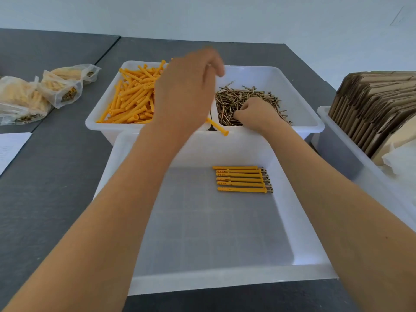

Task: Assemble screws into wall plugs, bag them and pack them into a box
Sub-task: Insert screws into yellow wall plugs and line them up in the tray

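My left hand (184, 95) is raised and blurred over the seam between the two back bins, its back toward me. A yellow wall plug (218, 127) sticks out from under its heel, apparently held in it. My right hand (255, 112) is down in the pile of brass screws (245, 95) in the right bin, fingers curled and pinching at screws. Loose yellow plugs (131, 100) fill the left bin. Several assembled plug-and-screw pieces (242, 179) lie side by side in the near white tray (225, 282).
Filled plastic bags of plugs and screws (45, 91) lie on the grey table at the far left, with a sheet of paper (11, 147) nearer. On the right, a white bin holds flat cardboard boxes (373, 104) standing on edge.
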